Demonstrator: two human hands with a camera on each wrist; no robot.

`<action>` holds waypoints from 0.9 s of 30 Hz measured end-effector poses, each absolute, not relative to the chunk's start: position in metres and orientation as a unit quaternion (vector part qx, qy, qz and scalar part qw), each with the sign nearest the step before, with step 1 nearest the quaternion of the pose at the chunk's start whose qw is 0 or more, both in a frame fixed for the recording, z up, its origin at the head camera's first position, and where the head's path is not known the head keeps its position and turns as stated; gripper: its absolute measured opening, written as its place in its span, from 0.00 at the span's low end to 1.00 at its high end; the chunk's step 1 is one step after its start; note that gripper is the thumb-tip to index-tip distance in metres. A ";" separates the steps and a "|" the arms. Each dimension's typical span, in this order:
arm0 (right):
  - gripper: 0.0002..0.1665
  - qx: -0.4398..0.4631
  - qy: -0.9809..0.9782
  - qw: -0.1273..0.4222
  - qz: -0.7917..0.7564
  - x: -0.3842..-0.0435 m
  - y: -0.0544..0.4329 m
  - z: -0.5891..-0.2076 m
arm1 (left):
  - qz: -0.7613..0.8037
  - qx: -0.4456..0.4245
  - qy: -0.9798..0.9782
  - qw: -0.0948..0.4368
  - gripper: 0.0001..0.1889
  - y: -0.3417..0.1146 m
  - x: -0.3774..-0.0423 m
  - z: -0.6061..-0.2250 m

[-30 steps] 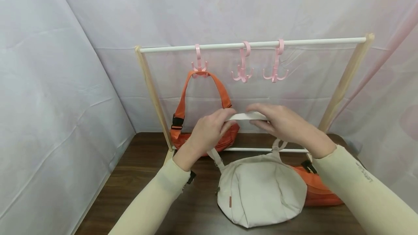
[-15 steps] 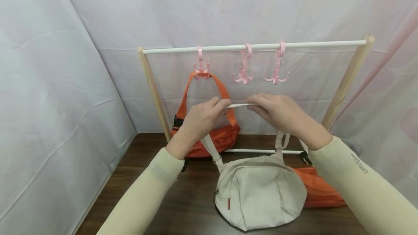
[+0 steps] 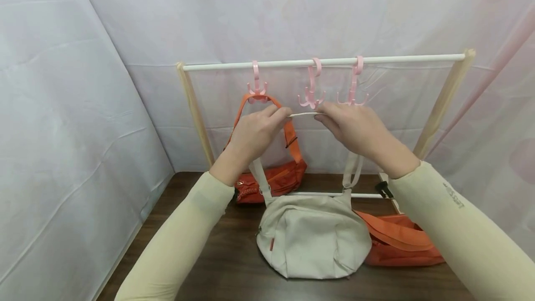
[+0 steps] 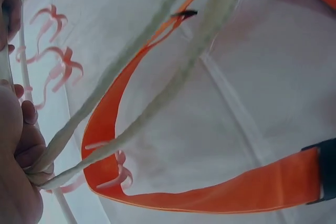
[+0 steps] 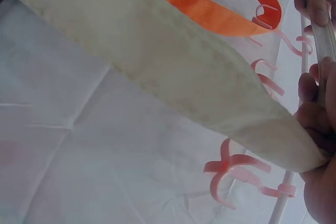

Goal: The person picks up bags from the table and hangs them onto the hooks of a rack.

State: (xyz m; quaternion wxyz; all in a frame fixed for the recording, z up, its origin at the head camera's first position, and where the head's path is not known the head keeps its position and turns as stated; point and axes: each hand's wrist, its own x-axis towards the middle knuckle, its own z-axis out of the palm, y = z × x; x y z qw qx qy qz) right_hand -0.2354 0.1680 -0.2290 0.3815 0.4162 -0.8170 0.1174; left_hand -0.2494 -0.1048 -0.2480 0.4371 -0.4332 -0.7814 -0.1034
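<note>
Between my two hands a short stretch of the cream strap (image 3: 303, 114) runs nearly level. My left hand (image 3: 260, 130) grips its left end, my right hand (image 3: 353, 130) its right end. Below them the cream bag (image 3: 313, 238) hangs by this strap, its lower part close above the table. Just behind the strap is the middle pink hook (image 3: 310, 99); whether they touch cannot be told. The right pink hook (image 3: 353, 82) is partly hidden by my right hand. On the left pink hook (image 3: 257, 85) hangs an orange bag (image 3: 276, 182) by its orange strap (image 5: 220, 17).
The hooks hang from a white rail (image 3: 401, 60) between wooden posts (image 3: 443, 101). A second orange bag (image 3: 403, 240) lies on the dark table (image 3: 225, 254) at right, partly behind the cream bag and my forearm. A pale curtain (image 3: 83, 129) encloses the back and sides.
Both hands have risen toward the hooks, still gripping the strap. The cream bag has come up and shifted left, uncovering more of the orange bag on the table.
</note>
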 end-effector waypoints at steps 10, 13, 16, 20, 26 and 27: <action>0.07 0.381 -0.830 0.387 0.129 -0.244 0.160 -0.210 | -0.098 -0.405 -0.792 0.446 0.09 -0.105 -0.262 -0.225; 0.07 0.378 -0.828 0.393 0.132 -0.247 0.160 -0.205 | -0.099 -0.393 -0.798 0.445 0.10 -0.103 -0.266 -0.218; 0.07 0.374 -0.828 0.396 0.135 -0.249 0.159 -0.201 | -0.099 -0.388 -0.801 0.445 0.11 -0.101 -0.270 -0.213; 0.07 0.370 -0.826 0.404 0.135 -0.253 0.158 -0.195 | -0.102 -0.385 -0.800 0.448 0.11 -0.099 -0.275 -0.206; 0.06 0.371 -0.818 0.419 0.134 -0.258 0.157 -0.190 | -0.109 -0.370 -0.806 0.450 0.11 -0.097 -0.281 -0.200; 0.06 0.369 -0.819 0.418 0.134 -0.259 0.157 -0.190 | -0.111 -0.367 -0.809 0.446 0.11 -0.096 -0.282 -0.201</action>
